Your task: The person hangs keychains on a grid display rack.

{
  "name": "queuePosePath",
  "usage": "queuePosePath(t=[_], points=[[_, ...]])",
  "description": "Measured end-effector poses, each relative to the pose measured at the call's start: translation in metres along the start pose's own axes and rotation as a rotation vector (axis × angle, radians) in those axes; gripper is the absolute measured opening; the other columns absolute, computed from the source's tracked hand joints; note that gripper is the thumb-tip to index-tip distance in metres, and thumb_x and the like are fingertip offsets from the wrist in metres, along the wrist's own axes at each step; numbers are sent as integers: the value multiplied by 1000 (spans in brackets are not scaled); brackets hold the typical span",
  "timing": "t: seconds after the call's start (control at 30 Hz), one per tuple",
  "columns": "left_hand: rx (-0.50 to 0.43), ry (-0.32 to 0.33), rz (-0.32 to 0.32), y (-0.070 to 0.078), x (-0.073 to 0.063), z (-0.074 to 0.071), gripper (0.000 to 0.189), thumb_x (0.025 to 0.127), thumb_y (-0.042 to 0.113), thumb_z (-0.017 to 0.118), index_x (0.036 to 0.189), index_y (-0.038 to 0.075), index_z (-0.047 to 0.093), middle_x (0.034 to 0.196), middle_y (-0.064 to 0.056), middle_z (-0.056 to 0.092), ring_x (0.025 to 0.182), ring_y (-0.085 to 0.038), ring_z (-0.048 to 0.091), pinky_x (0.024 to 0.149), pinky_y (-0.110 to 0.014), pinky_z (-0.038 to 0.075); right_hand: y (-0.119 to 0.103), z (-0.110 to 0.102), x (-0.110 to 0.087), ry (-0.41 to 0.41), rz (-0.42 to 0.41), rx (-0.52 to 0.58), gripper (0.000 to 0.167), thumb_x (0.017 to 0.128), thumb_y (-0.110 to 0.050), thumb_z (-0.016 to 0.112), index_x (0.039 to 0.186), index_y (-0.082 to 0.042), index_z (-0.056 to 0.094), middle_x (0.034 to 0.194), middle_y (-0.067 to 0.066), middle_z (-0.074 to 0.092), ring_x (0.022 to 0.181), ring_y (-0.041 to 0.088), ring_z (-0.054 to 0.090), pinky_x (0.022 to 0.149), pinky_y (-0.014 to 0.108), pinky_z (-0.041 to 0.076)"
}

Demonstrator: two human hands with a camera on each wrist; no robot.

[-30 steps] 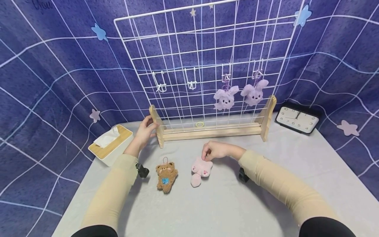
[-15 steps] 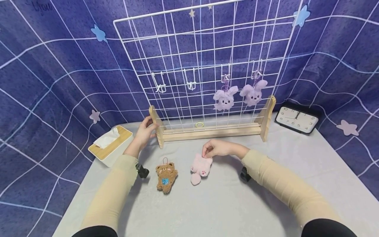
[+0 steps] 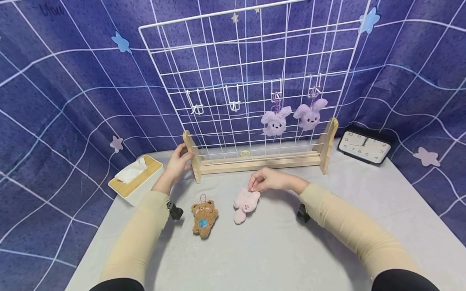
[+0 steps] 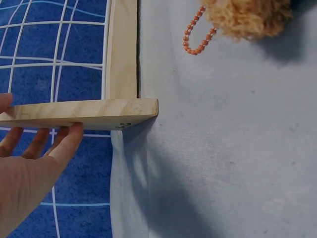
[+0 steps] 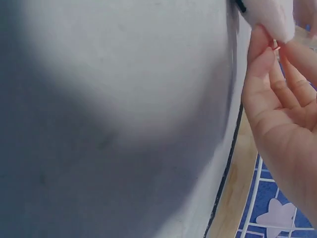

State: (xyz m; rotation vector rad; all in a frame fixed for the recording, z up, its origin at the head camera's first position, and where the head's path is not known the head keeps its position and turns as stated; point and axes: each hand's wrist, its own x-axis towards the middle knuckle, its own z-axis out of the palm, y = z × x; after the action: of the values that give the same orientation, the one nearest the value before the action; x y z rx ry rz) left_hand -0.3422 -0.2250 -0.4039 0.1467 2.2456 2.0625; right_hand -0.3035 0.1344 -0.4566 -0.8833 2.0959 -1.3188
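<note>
My right hand (image 3: 271, 180) pinches the small cord or chain at the top of a pink plush keychain (image 3: 246, 202), whose lower part hangs at the tabletop. In the right wrist view a bit of red loop (image 5: 275, 48) shows between thumb and finger of that hand (image 5: 282, 99). My left hand (image 3: 177, 165) holds the left wooden end piece of the rack stand (image 3: 196, 159), thumb on one face and fingers on the other, as the left wrist view shows on the end piece (image 4: 84, 113). Between the arms lies a brown plush bear keychain (image 3: 204, 218) with a beaded loop (image 4: 190, 42).
A white wire grid (image 3: 251, 60) rises from the stand. Two purple bunny plushes (image 3: 275, 122) hang from hooks on its right; two bare hooks (image 3: 234, 106) are on its left. A tissue box (image 3: 136, 178) stands left, a clock (image 3: 365, 144) right. A yellow ring (image 3: 245, 153) is behind the grid.
My right hand has risen slightly, lifting the top of the pink plush keychain and turning it a little. The left hand stays on the stand. The bear has not moved.
</note>
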Motion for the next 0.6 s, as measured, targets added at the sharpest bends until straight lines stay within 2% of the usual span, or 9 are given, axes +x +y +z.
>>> queuePosePath(t=[0.23,0.47,0.6], points=[[9,2,13,2,-3,1,58,101,1,53,155,-3,31,151,-31,36,136,-42,39,108,-65,38,2,-3,1,51,-60,11,19,88,8,69,107,8,70,95,16,74,84,19,67,82,31,57],[3,-2,16,3,-6,2,58,102,2,53,155,-3,30,152,-31,35,138,-44,38,109,-64,37,-5,-5,2,128,-43,34,18,87,6,71,105,7,71,92,13,74,82,21,70,84,47,59],[5,-5,14,3,-5,1,59,102,2,53,156,-2,30,153,-30,35,139,-44,37,109,-64,37,-9,-6,2,172,-31,64,20,87,5,73,107,7,70,94,13,75,84,22,71,86,45,59]])
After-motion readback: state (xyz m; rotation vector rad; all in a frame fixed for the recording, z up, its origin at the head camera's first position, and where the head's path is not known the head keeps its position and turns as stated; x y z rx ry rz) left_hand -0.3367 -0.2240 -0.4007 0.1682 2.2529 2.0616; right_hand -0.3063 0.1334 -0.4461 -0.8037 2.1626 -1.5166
